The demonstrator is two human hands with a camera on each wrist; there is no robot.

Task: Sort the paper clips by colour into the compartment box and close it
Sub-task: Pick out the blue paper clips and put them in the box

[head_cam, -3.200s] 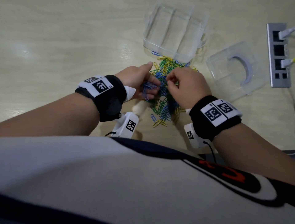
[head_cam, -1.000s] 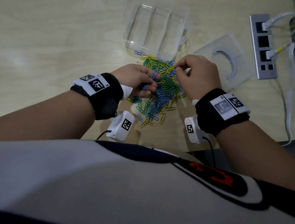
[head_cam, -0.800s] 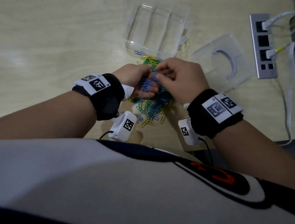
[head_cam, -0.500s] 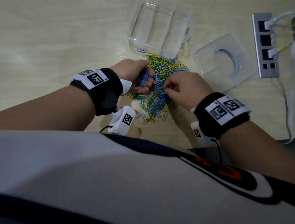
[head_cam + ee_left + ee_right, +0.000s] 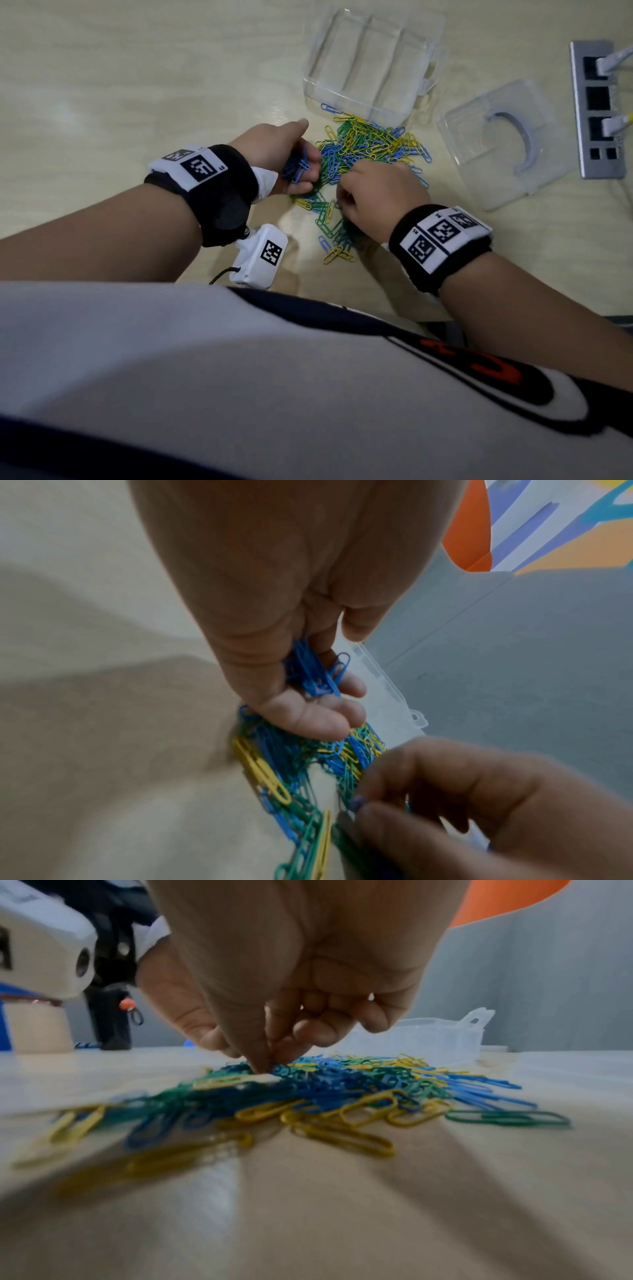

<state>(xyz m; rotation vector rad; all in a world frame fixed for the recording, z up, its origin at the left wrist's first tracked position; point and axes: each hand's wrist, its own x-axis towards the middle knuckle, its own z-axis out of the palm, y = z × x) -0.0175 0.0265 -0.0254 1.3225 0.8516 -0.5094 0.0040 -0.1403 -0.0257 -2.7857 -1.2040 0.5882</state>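
Note:
A heap of blue, green and yellow paper clips (image 5: 366, 150) lies on the pale wooden table, just in front of the clear compartment box (image 5: 368, 58), whose three compartments hold nothing. My left hand (image 5: 294, 164) sits at the heap's left edge and grips a bunch of blue clips (image 5: 311, 669) in its curled fingers. My right hand (image 5: 346, 202) is down on the near side of the heap. Its thumb and forefinger pinch at a blue clip (image 5: 270, 1066) in the pile (image 5: 342, 1091).
The box's clear lid (image 5: 503, 144) lies flat to the right of the heap. A grey power strip (image 5: 596, 106) with white plugs sits at the far right. My torso in a white shirt covers the table's near edge.
My right hand went to the left hand, then came back down onto the near side of the heap. The left hand has kept its bunch of blue clips.

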